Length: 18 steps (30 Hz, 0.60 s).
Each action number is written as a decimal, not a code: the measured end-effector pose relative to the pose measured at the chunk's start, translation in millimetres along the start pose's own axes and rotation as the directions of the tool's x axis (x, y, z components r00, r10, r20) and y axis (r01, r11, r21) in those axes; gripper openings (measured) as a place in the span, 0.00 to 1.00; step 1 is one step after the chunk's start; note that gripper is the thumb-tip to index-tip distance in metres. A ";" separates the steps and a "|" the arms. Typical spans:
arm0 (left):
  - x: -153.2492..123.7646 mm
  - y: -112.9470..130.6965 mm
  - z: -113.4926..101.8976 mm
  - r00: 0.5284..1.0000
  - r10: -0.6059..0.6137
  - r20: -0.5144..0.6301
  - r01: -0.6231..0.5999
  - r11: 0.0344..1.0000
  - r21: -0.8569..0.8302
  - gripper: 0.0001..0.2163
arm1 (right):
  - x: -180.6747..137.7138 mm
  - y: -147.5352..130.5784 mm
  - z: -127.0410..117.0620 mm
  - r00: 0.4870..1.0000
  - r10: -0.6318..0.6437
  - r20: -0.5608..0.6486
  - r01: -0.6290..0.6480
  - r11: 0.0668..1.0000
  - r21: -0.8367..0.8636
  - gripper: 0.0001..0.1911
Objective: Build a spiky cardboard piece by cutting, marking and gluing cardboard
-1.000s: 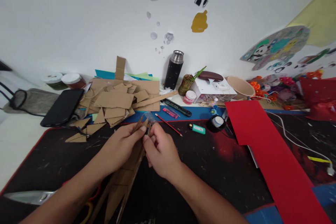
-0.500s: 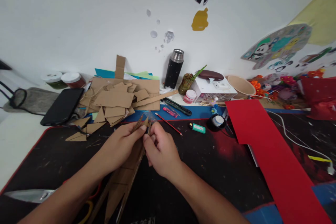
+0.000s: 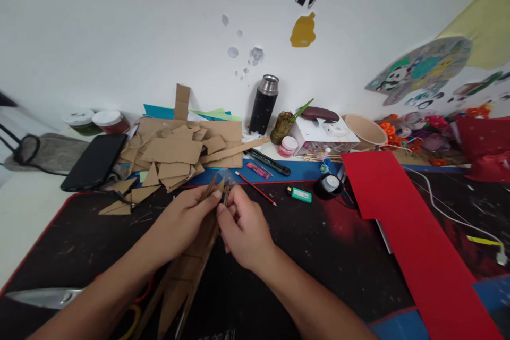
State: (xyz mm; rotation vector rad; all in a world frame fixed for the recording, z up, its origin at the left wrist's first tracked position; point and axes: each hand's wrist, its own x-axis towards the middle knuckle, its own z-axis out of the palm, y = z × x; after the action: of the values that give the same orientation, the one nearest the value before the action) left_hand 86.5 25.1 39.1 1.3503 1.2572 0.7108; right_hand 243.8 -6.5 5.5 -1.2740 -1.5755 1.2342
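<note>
My left hand and my right hand meet at the middle of the dark desk mat. Both pinch the pointed far end of a long folded cardboard piece that runs back toward me between my forearms. The left fingers grip its left layers, the right thumb and fingers press its right layers. The tip of the cardboard sticks up just past my fingertips.
A heap of cardboard scraps lies beyond my hands, with a black phone to its left. A red pencil, a green lighter, a tape roll, a black flask and a red paper sheet lie to the right. Scissors rest at lower left.
</note>
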 end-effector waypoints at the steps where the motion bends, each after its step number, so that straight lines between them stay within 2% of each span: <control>1: -0.2 0.1 -0.1 1.000 0.001 -0.001 -0.001 1.000 -0.002 0.17 | -0.1 -0.1 0.1 1.000 0.001 0.000 -0.001 1.000 -0.002 0.10; 18: -0.4 1.5 0.0 1.000 0.015 -0.004 -0.015 1.000 0.014 0.18 | 1.3 1.6 1.3 1.000 -0.007 -0.005 0.007 1.000 0.005 0.10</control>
State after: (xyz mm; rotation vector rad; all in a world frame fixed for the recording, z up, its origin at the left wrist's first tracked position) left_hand 86.8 24.9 40.6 1.3716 1.2588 0.7166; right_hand 242.8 -5.4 3.6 -1.2666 -1.5708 1.2289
